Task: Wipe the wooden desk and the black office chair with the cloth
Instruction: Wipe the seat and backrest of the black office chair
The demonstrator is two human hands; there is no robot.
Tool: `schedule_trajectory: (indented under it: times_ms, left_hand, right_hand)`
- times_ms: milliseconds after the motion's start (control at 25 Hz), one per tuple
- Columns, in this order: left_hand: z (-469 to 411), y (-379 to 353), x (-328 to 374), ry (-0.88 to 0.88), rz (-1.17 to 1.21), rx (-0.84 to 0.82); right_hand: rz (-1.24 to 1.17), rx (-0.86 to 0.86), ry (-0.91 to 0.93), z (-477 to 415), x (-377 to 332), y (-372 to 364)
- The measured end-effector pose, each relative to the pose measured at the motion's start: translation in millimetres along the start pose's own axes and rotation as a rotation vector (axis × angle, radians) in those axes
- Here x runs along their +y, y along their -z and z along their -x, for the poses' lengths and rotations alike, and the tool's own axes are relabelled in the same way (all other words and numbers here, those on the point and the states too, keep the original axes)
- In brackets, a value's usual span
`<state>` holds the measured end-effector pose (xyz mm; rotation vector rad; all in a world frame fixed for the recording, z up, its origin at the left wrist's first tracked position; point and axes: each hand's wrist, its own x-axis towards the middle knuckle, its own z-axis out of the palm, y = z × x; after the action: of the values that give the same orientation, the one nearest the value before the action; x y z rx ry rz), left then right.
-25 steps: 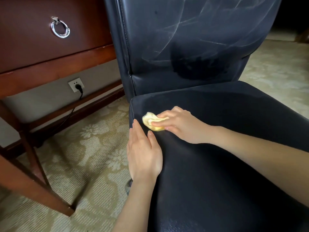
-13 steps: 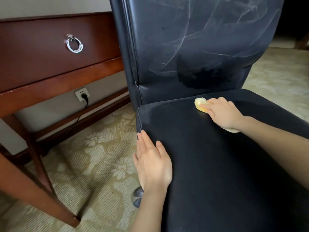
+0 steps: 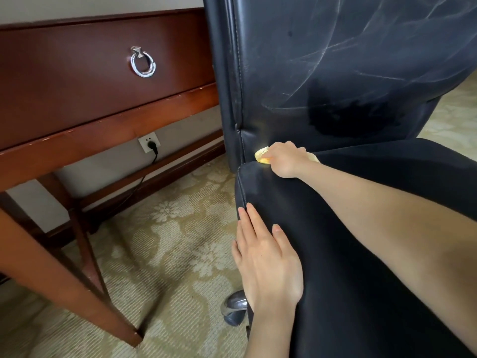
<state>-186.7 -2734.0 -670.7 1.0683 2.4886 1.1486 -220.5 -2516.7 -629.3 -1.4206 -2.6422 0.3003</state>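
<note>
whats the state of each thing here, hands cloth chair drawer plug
cloth: bunched, pressed on the seat at its rear left corner
right hand: grips the cloth
left hand: flat, fingers straight, resting on the seat edge
chair backrest: upright, streaked with pale marks, one dark patch low down
drawer: closed, ring pull hanging down
plug: in the wall socket

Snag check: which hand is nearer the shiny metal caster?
Left. Left hand rests on the black seat edge above the shiny metal caster; right hand sits at the seat's back corner.
</note>
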Motion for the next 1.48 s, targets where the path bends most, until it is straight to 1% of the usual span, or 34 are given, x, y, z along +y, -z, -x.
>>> schedule_trajectory:
  times_ms: [40,80,160,240,400,480,600,720,800,880,960,1040,1120,1160,1240,1360,1480]
  left_hand:
    - [-1,0,-1,0.002,0.0,0.003]
    - [-1,0,-2,0.001,0.0,0.005]
    - [-2,1,-2,-0.003,0.012,0.006]
    - [-3,2,-2,-0.006,0.023,0.006]
    - [-1,4,0,0.003,0.025,0.018]
    - [0,5,1,0.008,0.016,0.029]
    - [2,5,4,0.021,0.011,0.021]
    - [3,6,4,0.038,-0.01,-0.002]
    - [2,6,4,0.042,-0.02,-0.003]
    - [2,6,4,0.048,-0.021,0.001]
    - [2,5,3,0.045,-0.033,0.001]
    - [1,4,2,0.039,-0.046,-0.001]
    - [-2,4,2,0.039,-0.051,-0.006]
    - [-3,3,1,0.042,-0.051,-0.01]
    - [-3,3,1,0.043,-0.05,-0.011]
    - [-4,3,1,0.041,-0.047,-0.01]
    - [-3,2,1,0.037,-0.045,-0.003]
  right_hand:
    - [0.005,-0.011,0.025,-1,-4,-1]
    - [0.032,-0.015,0.09,0,-7,-2]
    - [0.076,-0.002,0.268,7,-14,-4]
    - [0.065,0.007,0.412,21,-18,-4]
    - [0.096,0.025,0.721,58,-11,-6]
    - [0.033,-0.007,0.781,79,1,-5]
    - [-0.052,-0.023,0.786,108,28,-1]
    - [-0.015,-0.068,0.795,128,58,5]
    - [0.025,-0.109,0.776,127,79,17]
    - [-0.049,-0.073,0.669,116,108,27]
    - [-0.08,0.008,0.462,99,135,32]
    - [-0.052,0.067,0.238,79,140,27]
    - [0.043,0.114,0.039,57,118,17]
    - [0.102,0.133,-0.006,47,101,12]
    - [0.142,0.137,-0.015,31,70,6]
    - [0.03,0.068,-0.044,11,31,1]
    - [0.029,0.035,-0.001,9,-3,-3]
